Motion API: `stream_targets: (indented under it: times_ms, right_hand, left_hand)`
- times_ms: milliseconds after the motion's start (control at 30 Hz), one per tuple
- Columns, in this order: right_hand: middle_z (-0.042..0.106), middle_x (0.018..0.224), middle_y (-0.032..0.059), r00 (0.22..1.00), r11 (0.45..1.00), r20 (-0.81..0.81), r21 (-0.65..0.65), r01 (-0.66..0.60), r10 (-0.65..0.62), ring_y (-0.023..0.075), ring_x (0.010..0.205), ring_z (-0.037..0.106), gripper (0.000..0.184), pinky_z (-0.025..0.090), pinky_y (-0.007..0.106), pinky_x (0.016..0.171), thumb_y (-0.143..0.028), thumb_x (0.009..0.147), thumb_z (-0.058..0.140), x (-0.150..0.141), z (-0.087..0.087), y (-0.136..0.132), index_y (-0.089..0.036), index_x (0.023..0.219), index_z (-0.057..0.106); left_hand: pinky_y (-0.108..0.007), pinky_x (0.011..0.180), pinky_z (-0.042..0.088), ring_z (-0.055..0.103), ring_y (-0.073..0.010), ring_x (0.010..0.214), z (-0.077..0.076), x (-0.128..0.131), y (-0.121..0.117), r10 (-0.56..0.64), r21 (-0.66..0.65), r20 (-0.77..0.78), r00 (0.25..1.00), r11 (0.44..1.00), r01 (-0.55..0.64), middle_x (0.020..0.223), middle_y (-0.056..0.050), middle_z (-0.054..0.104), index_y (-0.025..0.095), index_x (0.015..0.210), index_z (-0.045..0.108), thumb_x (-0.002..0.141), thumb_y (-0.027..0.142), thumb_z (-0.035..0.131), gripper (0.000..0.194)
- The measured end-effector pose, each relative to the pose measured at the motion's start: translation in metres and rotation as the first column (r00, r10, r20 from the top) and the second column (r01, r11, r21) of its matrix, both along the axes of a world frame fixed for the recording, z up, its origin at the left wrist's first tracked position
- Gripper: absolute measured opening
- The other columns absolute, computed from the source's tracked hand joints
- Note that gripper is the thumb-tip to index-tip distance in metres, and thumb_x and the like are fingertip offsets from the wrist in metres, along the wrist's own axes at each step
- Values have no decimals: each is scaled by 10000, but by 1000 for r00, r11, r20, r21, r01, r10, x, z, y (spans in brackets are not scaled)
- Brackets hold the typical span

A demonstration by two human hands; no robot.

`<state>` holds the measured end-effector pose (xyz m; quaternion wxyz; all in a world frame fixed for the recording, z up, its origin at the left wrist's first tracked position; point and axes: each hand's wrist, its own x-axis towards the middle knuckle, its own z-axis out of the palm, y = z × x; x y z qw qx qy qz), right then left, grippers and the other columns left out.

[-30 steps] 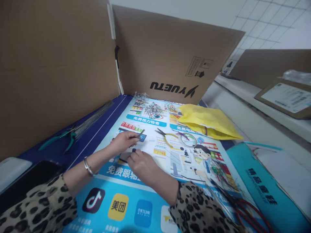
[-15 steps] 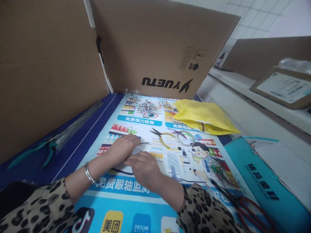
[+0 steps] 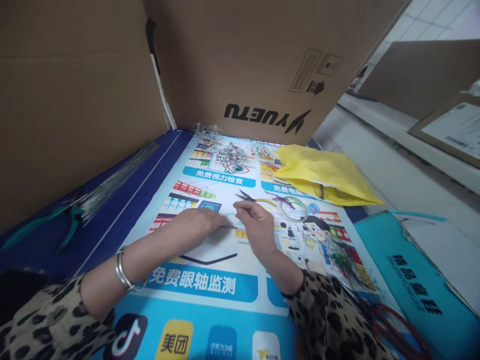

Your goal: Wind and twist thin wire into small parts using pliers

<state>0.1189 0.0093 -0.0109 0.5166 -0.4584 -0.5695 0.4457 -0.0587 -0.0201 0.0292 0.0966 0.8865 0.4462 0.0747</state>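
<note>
My left hand, a silver bangle on its wrist, is low over the printed sheet, knuckles up and fingers closed. To its right is my right hand, turned partly palm-up with thumb and fingertips pinched together. Between the hands a thin, pale, blurred strand barely shows, too faint to name. Whatever the fingers hold is hidden or too small to make out. Just behind my right hand lie yellow-handled pliers, partly covered by it. A clear ring-shaped roll sits to their right.
Tangled wires lie at the back near a cardboard wall. On the left are green-handled pliers and a bundle of straight wires. A yellow bag, red-handled scissors and a teal box occupy the right.
My right hand has moved right and away from me, turning palm-up and parting from my left hand. The dark thin piece beyond my left fingers no longer shows. The view has shifted slightly.
</note>
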Motion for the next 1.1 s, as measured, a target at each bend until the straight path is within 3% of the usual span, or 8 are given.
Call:
stream_targets:
  times_ms: [233,400,467,567,700,900,1100]
  right_hand:
    - [676,827,20,999,999,-3,-32,-37,37,130,669,625,160,516,282,667,-246,752,571,-3,-1,-4,-191,864,671]
    - [664,748,14,998,996,-25,-73,-56,54,127,627,628,153,522,265,616,-252,738,588,-5,1,-6,-178,845,667]
    - [655,713,9,996,993,-59,-97,-66,61,125,607,622,153,525,263,598,-261,721,605,-7,2,-7,-174,832,664]
    - [648,694,4,989,988,-133,-135,-80,62,124,590,612,167,530,266,579,-270,691,632,-9,3,-8,-168,821,656]
    - [647,689,5,992,992,-98,-96,-86,76,126,609,599,156,521,270,598,-255,696,622,-8,0,-7,-172,823,659]
    - [642,779,13,999,999,31,49,11,-12,144,740,596,109,489,277,686,-209,708,588,-6,-3,-3,-188,787,659]
    - [609,792,19,997,990,68,139,32,-42,148,778,577,84,468,276,696,-190,711,586,-4,-1,-2,-186,755,656]
  left_hand:
    - [-267,628,351,592,-185,773,3,-1,-6,4,-112,107,994,994,8,900,-25,650,296,1008,618,781,111,458,334]
    - [-267,591,337,584,-189,698,0,-1,-1,93,-195,143,985,979,-64,824,-18,657,263,834,648,696,186,583,172]
    - [-259,576,332,575,-179,664,-1,-2,4,119,-238,167,979,968,-77,788,-12,660,256,794,657,718,243,573,115]
    - [-244,592,346,574,-167,677,-1,-2,10,166,-291,257,952,953,-87,792,-8,673,250,816,672,790,283,485,192]
    - [-234,611,371,564,-155,687,2,4,12,299,-359,393,870,920,-154,747,-2,654,214,837,647,797,281,460,203]
    - [-215,546,402,552,-119,582,-7,21,15,502,-622,606,617,783,-26,609,19,580,174,739,558,734,271,535,100]
    - [-199,498,383,530,-100,510,-17,27,20,555,-638,637,535,769,-39,547,35,567,169,683,528,694,260,576,104]
